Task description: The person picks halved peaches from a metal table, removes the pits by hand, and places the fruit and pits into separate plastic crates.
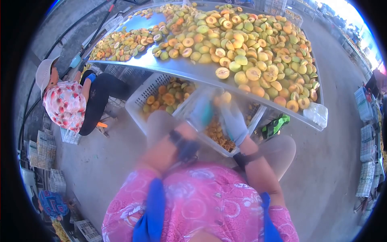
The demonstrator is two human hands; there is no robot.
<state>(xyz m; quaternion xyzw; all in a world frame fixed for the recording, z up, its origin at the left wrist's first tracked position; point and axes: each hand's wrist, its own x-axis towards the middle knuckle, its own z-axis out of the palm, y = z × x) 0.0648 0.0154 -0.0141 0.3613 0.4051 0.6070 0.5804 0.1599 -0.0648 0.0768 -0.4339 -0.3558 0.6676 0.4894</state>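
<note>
My left hand (201, 113), in a pale glove with a teal patch, is smeared by motion above the crates, and its fingers cannot be made out. My right hand (234, 123), in a whitish glove, reaches up beside it with its fingers closed around a yellow-orange stone fruit (226, 97) at the tips. Under both hands stands a white crate (254, 120) holding small brown-orange pieces (219, 135). Just beyond, halved stone fruit (254, 73) lie heaped on a metal table (177, 66).
Left of my hands a white crate (139, 97) holds more fruit. A clear plastic bag (316, 115) sits at the table's right corner, with a green-and-black bag (275, 126) below. A seated person (66, 103) works at left. Crates (367, 143) line the right side.
</note>
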